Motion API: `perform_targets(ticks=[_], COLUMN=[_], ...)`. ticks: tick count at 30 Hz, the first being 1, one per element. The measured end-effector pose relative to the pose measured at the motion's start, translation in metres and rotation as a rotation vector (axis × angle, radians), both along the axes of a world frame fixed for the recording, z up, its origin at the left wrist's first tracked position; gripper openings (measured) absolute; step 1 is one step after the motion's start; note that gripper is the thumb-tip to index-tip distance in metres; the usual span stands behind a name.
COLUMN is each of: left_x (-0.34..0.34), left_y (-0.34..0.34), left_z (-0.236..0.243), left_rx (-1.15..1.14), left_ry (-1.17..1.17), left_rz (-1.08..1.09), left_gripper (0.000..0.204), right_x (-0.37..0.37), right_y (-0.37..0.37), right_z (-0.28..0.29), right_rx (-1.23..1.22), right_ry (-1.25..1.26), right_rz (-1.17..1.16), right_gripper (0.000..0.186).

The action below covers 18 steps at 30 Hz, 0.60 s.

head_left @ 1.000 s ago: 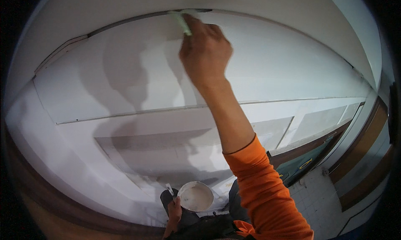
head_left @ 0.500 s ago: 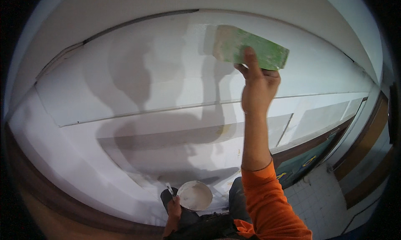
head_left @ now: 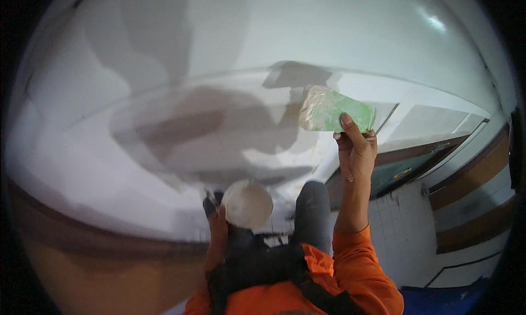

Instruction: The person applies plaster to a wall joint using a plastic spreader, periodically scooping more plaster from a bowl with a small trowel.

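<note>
A green flat putty spreader (head_left: 345, 113), its left end coated with whitish putty, is in my right hand (head_left: 357, 150). My thumb presses on its face while the fingers are behind it. It is held in front of the wall, its shadow falling to the upper left. Lower down, my left hand (head_left: 218, 223) grips the left side of a round tub (head_left: 248, 204) of pale putty, held in front of my legs. Something small and whitish beside that hand is too blurred to name.
The white wall (head_left: 197, 134) with recessed panels curves across the view, dark with my shadow. At right are a dark-framed glass pane (head_left: 402, 173), a brown-striped panel (head_left: 471, 183) and a tiled floor (head_left: 400, 227). A blue surface (head_left: 449, 298) shows at lower right.
My right hand has come down with the spreader, from the upper white band to lower in view. The view has tilted down, and the tub now appears higher.
</note>
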State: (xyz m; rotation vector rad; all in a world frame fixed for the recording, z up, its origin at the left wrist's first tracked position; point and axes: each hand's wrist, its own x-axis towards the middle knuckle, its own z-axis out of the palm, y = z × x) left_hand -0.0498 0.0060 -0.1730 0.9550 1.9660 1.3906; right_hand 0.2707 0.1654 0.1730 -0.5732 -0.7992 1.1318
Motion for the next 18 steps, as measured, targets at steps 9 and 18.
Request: perform_targets(ticks=[9,18], left_x=[0.032,0.038], left_y=[-0.016,-0.016], left_z=[0.065,0.084], left_rx=[0.012,0.007], left_ry=[-0.374,-0.618], left_rz=[-0.036,-0.159], left_gripper=[0.043,0.046], right_x=[0.068,0.082], right_y=[-0.053,-0.1], right_z=[-0.166,-0.199], right_rx=[-0.366,-0.507], right_ry=[0.172,0.244], right_rz=[0.029,-0.028], right_gripper=[0.026,0.027])
